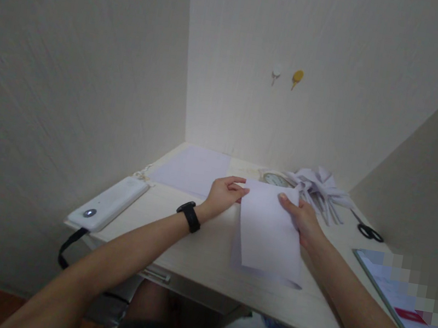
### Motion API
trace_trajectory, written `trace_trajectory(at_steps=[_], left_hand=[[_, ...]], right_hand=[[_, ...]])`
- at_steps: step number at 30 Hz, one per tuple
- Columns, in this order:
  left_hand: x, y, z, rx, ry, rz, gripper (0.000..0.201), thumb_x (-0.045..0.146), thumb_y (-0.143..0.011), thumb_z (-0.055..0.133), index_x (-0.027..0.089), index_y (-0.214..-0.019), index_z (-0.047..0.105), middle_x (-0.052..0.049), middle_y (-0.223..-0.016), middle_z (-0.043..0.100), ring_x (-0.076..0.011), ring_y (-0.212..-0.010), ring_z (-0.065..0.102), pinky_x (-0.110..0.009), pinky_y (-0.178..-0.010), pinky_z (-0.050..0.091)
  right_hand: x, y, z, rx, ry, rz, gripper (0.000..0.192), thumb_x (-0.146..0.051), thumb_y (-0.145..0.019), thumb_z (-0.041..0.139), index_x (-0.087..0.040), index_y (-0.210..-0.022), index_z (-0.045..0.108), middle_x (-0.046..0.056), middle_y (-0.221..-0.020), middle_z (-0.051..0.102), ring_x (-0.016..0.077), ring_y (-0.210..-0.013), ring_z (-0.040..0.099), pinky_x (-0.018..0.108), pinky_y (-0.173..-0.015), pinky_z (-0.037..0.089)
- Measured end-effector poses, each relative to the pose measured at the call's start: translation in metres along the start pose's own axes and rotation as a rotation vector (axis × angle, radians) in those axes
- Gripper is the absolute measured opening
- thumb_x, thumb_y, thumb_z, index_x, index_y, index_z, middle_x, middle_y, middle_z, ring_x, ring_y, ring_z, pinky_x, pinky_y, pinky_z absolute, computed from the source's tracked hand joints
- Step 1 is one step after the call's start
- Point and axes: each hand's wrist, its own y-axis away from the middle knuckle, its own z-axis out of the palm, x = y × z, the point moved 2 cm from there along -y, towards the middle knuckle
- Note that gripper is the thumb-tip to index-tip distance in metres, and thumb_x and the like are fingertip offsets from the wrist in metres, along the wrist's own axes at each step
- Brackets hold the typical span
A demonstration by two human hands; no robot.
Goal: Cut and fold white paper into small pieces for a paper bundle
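Note:
A white sheet of paper (pixel 268 233) hangs folded between my hands, just above the front of the table. Its lower right corner curls a little. My left hand (pixel 226 192) pinches the upper left corner between thumb and fingers. On the upper right edge, my right hand (pixel 304 219) grips the paper with the thumb on top and the fingers behind, mostly hidden. Past my right hand lies a bundle of folded white paper strips (pixel 321 188). A stack of flat white paper (pixel 195 168) rests at the back left.
Black-handled scissors (pixel 370 232) lie at the right edge of the white table (pixel 196 252). Nearer me on that side is a tablet (pixel 393 297) with a lit screen. A white box-like device (pixel 110 205) with a black cable sits at the left. Two hooks, one yellow (pixel 297 76), are on the wall.

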Motion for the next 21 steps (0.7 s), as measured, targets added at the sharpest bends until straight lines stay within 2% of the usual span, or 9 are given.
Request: trace_trajectory(at_steps=[3,7,13,21], left_hand=[[0.0001,0.0031,0.0031,-0.051,-0.048,0.032,0.040,0.022,-0.068,0.080,0.011,-0.107,0.071,-0.002,-0.065,0.072,-0.0109,-0.054,0.062,-0.023,-0.056,0.055],[-0.0001,0.0031,0.0032,-0.072,-0.066,0.075,0.051,0.020,-0.070,0.078,0.014,-0.119,0.068,0.000,-0.066,0.071,-0.0092,-0.054,0.061,-0.021,-0.057,0.053],[0.0013,0.0023,0.0028,-0.053,-0.017,0.097,0.040,0.025,-0.070,0.078,0.012,-0.107,0.072,-0.002,-0.070,0.071,-0.0102,-0.059,0.063,-0.023,-0.063,0.055],[0.0044,0.0030,0.0028,-0.039,-0.045,0.111,0.031,0.027,-0.070,0.077,0.013,-0.098,0.074,-0.001,-0.067,0.070,-0.0110,-0.060,0.063,-0.025,-0.064,0.055]], right_hand=[[-0.0008,-0.0006,-0.0014,0.038,0.054,-0.010,0.035,-0.043,-0.060,0.085,-0.018,-0.078,0.070,0.007,-0.071,0.074,0.0197,-0.055,0.064,0.030,-0.052,0.050],[0.0002,-0.0027,-0.0033,0.016,0.059,-0.005,0.036,-0.042,-0.058,0.086,-0.018,-0.079,0.070,0.007,-0.071,0.074,0.0200,-0.054,0.064,0.030,-0.051,0.051],[0.0031,-0.0039,-0.0046,-0.014,0.051,-0.001,0.043,-0.044,-0.053,0.088,-0.016,-0.081,0.070,0.007,-0.069,0.074,0.0203,-0.054,0.064,0.030,-0.052,0.051],[0.0056,-0.0057,-0.0084,-0.051,0.081,-0.016,0.037,-0.044,-0.060,0.086,-0.018,-0.080,0.070,0.008,-0.074,0.075,0.0219,-0.056,0.065,0.034,-0.054,0.051]])
